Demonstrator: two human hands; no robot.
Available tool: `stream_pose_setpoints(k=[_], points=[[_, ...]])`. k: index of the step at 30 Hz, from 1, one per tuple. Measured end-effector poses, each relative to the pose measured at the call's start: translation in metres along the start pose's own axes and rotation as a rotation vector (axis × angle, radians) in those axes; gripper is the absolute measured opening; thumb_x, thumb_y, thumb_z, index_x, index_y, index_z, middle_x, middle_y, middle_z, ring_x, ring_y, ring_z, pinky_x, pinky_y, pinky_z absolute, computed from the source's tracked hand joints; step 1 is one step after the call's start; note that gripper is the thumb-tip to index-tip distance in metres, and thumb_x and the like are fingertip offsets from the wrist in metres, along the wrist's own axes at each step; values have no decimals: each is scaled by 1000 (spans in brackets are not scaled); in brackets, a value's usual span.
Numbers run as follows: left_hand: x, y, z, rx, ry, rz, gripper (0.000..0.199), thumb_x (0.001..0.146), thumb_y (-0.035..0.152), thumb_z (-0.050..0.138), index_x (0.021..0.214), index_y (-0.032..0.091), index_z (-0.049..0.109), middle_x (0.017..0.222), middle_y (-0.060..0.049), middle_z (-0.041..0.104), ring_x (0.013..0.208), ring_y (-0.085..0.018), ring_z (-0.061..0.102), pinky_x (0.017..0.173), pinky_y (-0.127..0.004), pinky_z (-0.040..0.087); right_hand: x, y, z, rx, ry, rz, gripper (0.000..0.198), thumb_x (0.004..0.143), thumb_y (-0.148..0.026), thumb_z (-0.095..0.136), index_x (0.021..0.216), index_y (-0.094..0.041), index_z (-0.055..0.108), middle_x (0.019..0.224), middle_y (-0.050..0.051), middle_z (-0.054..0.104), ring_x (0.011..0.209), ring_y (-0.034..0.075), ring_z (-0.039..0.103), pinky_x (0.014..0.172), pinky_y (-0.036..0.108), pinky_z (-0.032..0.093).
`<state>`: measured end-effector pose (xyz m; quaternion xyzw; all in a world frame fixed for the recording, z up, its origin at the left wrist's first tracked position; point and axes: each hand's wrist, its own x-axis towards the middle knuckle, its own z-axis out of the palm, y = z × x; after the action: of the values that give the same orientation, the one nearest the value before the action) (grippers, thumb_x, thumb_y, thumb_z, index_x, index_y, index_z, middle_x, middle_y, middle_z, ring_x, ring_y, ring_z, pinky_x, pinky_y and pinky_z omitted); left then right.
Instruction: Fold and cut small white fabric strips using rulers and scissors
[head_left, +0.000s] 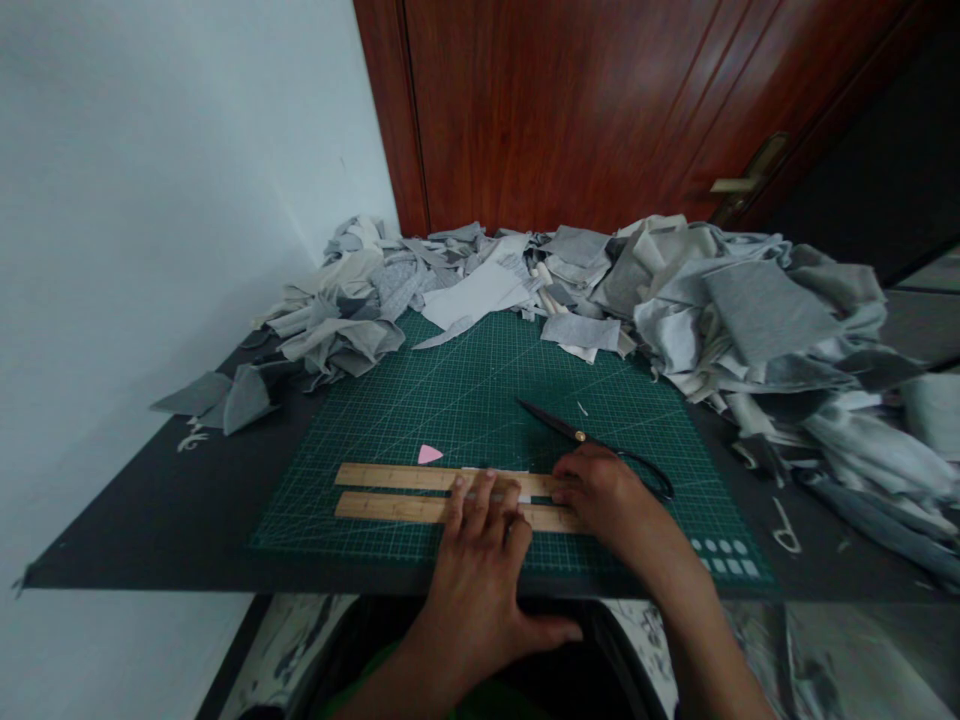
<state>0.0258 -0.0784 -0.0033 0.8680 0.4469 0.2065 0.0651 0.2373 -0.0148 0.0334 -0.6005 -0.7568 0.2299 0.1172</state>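
Two wooden rulers lie side by side across the green cutting mat (pixel 465 390), the upper ruler (pixel 397 477) and the lower ruler (pixel 390 507). A small white piece of cloth (pixel 525 498) shows under and between them, partly hidden by fingers. My left hand (pixel 480 560) is open, its fingers stretched across both rulers and its thumb out to the side. At the right end of the upper ruler, the fingers of my right hand (pixel 604 495) are curled closed on it. Black scissors (pixel 581 437) rest just behind my right hand. A pink tailor's chalk (pixel 430 455) lies above the rulers.
Grey and white fabric scraps are heaped along the back, with a large pile (pixel 765 310) on the right and a smaller pile (pixel 337 320) on the left. The dark table (pixel 150 520) meets a white wall (pixel 187 150). Behind stands a wooden door (pixel 562 110).
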Motion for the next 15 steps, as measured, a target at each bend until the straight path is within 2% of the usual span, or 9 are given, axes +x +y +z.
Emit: stream_pose_setpoints(k=[4, 7, 9, 12, 15], points=[[1, 1, 0, -11, -3, -19, 101, 65, 93, 63, 126, 13, 64, 149, -20, 54, 149, -45, 32, 124, -67, 19, -1, -2, 2, -20, 13, 0, 18, 87, -10, 61, 93, -18, 76, 97, 9, 71, 98, 24, 67, 89, 33, 49], [1, 1, 1, -8, -5, -20, 101, 66, 93, 62, 126, 12, 64, 150, -20, 53, 149, -45, 32, 124, -66, 19, -7, -8, -3, -6, 131, -19, 22, 90, -14, 61, 108, -17, 74, 109, 12, 73, 107, 27, 67, 99, 39, 48], [0, 1, 1, -5, -8, -16, 101, 67, 93, 61, 126, 11, 64, 150, -20, 53, 149, -46, 31, 125, -66, 17, -13, -15, -10, 66, 253, -71, 21, 96, -21, 57, 110, -18, 73, 114, 12, 73, 111, 28, 66, 102, 42, 47], [0, 2, 1, -15, -18, -14, 101, 68, 92, 60, 127, 11, 64, 151, -20, 53, 150, -45, 31, 125, -65, 15, -25, -28, -24, 242, 391, -177, 21, 102, -29, 53, 109, -21, 71, 114, 10, 73, 111, 25, 66, 99, 40, 50], [0, 2, 1, -20, -25, -16, 101, 68, 92, 61, 128, 10, 63, 151, -20, 53, 150, -45, 30, 126, -66, 14, -32, -36, -30, 340, 371, -213, 21, 103, -31, 52, 102, -24, 71, 109, 6, 74, 109, 22, 67, 98, 36, 50]])
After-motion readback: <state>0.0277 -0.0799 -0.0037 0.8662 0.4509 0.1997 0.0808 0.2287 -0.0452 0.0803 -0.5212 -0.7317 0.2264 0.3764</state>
